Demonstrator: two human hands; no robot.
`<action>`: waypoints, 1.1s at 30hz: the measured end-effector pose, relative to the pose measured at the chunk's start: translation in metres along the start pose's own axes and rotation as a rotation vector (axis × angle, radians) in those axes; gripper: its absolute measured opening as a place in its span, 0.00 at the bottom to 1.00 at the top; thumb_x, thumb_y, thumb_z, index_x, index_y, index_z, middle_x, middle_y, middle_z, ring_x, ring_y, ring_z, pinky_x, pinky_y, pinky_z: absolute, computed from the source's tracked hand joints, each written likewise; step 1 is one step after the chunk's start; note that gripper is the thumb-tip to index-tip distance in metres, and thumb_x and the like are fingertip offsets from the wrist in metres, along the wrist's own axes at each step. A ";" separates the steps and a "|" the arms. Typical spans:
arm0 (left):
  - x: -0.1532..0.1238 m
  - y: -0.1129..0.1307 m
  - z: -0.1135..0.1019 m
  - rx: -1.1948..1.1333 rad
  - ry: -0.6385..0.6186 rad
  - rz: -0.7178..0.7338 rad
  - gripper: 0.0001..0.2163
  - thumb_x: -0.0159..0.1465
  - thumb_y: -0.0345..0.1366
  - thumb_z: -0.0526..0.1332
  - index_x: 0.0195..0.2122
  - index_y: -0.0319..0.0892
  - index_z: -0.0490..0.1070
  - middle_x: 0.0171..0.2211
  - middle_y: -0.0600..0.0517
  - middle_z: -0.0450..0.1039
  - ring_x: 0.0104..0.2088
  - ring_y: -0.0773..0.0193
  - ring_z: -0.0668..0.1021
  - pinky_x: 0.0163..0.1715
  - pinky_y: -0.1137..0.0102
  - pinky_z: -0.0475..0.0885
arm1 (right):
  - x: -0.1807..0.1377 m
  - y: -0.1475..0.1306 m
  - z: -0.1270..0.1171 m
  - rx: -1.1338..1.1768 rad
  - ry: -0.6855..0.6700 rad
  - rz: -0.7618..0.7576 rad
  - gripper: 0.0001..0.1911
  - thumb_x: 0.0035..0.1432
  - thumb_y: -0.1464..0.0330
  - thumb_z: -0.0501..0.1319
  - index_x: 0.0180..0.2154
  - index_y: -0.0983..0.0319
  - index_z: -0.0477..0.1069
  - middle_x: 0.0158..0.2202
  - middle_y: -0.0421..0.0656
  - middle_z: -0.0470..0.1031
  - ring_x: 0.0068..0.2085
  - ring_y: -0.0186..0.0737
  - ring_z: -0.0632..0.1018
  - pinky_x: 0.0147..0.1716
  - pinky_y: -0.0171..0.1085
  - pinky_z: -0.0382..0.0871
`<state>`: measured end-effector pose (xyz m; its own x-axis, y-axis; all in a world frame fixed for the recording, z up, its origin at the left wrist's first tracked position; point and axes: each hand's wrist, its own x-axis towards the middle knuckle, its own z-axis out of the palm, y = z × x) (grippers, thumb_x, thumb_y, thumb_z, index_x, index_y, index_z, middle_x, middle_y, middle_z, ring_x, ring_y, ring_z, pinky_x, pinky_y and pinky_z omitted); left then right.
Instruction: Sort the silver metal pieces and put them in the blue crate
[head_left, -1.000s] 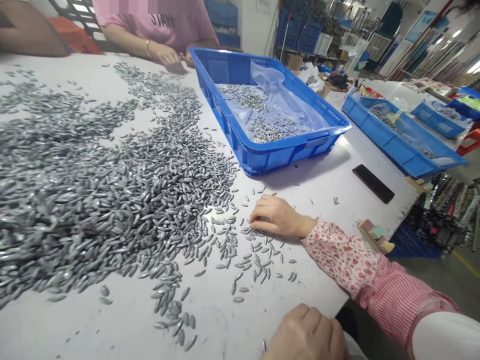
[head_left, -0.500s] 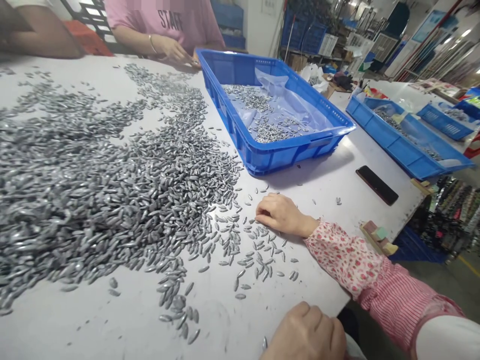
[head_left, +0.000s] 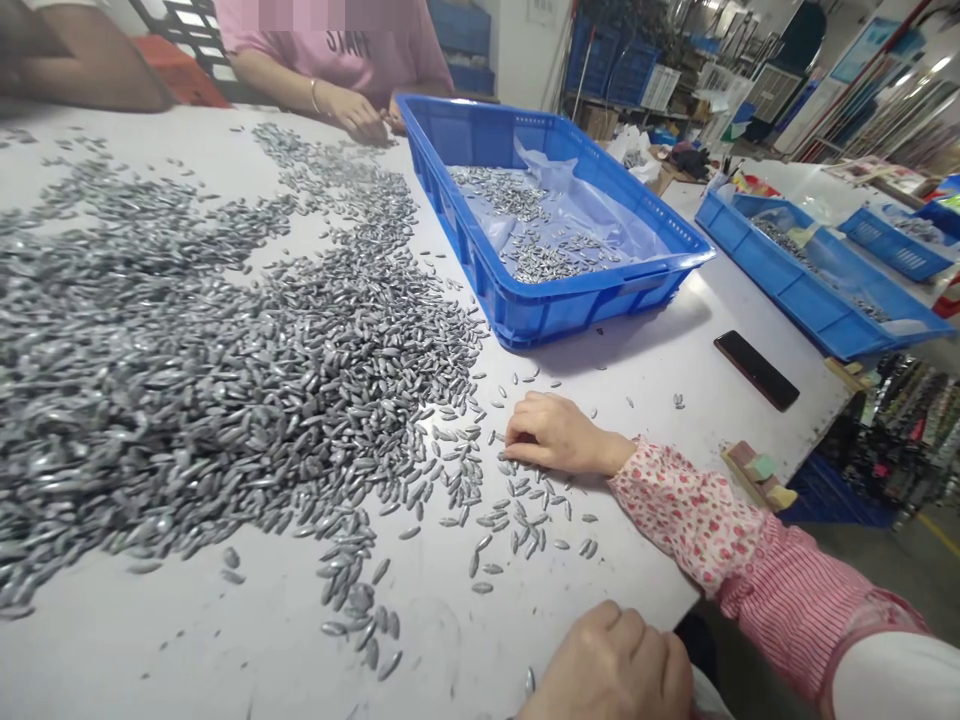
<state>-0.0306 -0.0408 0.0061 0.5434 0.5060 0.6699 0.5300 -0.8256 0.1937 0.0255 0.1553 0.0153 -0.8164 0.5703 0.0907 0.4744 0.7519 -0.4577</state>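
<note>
My right hand [head_left: 559, 435] rests on the surface [head_left: 630, 385] with its fingers curled in and the fingertips down among a loose scatter of silver seed-shaped pieces [head_left: 517, 515]. I cannot tell whether it pinches any. My left hand [head_left: 607, 665] sits loosely closed at the near edge, with nothing showing in it.

Most of the pieces lie out on the surface in one big heap [head_left: 225, 400] to the left, far too many to count, with a thinner trail running far. Several dozen strays lie around my right hand. A much smaller share sits in two patches on a clear plastic liner [head_left: 592, 215] in the nearest of three blue crates [head_left: 585, 310], just far of my right hand. To the right, the second blue crate [head_left: 795, 290] holds more pieces, and a smaller third blue crate [head_left: 892, 250] lies beyond it. One black phone [head_left: 756, 370] lies on the right. At the far side, one person's two hands [head_left: 360, 122] work beside the nearest crate.
</note>
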 end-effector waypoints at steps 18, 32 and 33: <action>0.000 0.002 0.000 -0.010 0.026 -0.018 0.10 0.58 0.21 0.56 0.23 0.41 0.60 0.17 0.56 0.57 0.18 0.66 0.61 0.20 0.66 0.49 | -0.001 0.002 -0.005 0.054 -0.022 -0.009 0.08 0.61 0.64 0.65 0.33 0.62 0.73 0.34 0.41 0.76 0.38 0.38 0.71 0.42 0.36 0.61; 0.001 0.001 0.001 -0.013 0.019 -0.020 0.10 0.57 0.23 0.59 0.23 0.41 0.60 0.18 0.57 0.57 0.17 0.67 0.62 0.20 0.67 0.50 | -0.002 -0.006 0.001 -0.032 0.099 -0.020 0.09 0.66 0.67 0.59 0.33 0.64 0.72 0.34 0.43 0.74 0.39 0.39 0.69 0.42 0.37 0.61; 0.001 0.001 0.002 -0.014 0.024 -0.022 0.10 0.57 0.23 0.58 0.23 0.41 0.60 0.18 0.57 0.57 0.17 0.66 0.62 0.20 0.67 0.50 | -0.003 -0.008 0.000 -0.021 0.074 -0.043 0.10 0.65 0.65 0.60 0.33 0.63 0.72 0.33 0.43 0.74 0.38 0.38 0.69 0.42 0.37 0.61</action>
<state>-0.0286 -0.0409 0.0057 0.5161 0.5181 0.6821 0.5323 -0.8179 0.2185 0.0241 0.1479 0.0184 -0.8099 0.5597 0.1756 0.4468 0.7825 -0.4336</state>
